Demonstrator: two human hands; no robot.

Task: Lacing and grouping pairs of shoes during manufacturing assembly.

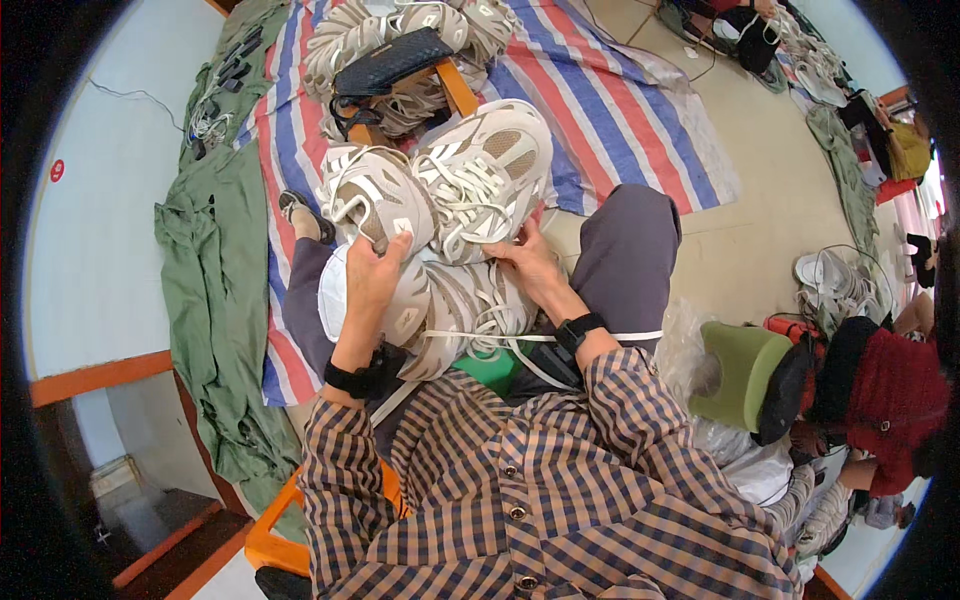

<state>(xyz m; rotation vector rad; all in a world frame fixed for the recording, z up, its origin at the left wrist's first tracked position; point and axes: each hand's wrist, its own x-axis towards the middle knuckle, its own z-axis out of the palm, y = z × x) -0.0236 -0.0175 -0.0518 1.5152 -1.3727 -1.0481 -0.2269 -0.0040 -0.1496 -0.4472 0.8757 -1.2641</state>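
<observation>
Over my lap I hold a pair of beige and white sneakers side by side. My left hand (374, 282) is closed on the left sneaker (375, 190), its thumb by a small pale tag near the shoe's lower end. My right hand (535, 268) grips the lower end of the right sneaker (492, 170), whose loose cream laces face up. More sneakers of the same kind (408, 315) rest on my lap beneath them, with long laces trailing toward my right knee. Something green (490, 372) shows below these shoes.
Past the shoes, a black textured pouch (393, 62) lies on an orange stool (457, 88), with many similar sneakers (335, 45) piled around it. A striped sheet (620, 110) covers the floor. Green cloth (215, 300) lies leftward; a green stool (738, 375) and other people are on the right.
</observation>
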